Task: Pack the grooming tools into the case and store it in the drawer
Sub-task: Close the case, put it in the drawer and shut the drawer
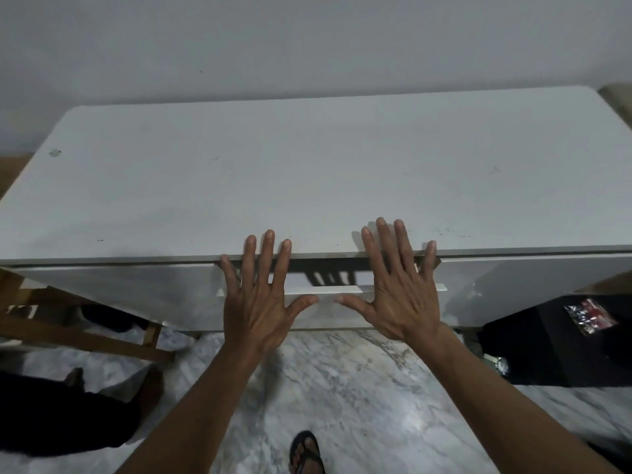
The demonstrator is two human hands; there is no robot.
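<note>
Hands splayed wide, holding nothing: left hand [261,302] and right hand [402,289] flank the drawer [328,289] front directly ahead, its length running left-right.

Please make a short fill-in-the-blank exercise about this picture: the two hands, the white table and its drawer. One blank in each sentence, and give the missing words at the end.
1. Both hands are held flat with the fingers ____.
2. The left hand and right hand are in front of the ____ of the white table.
3. The floor under the table looks like ____.
4. The foot at the bottom edge wears a black ____.

Missing words: spread; drawer; marble; sandal
</note>
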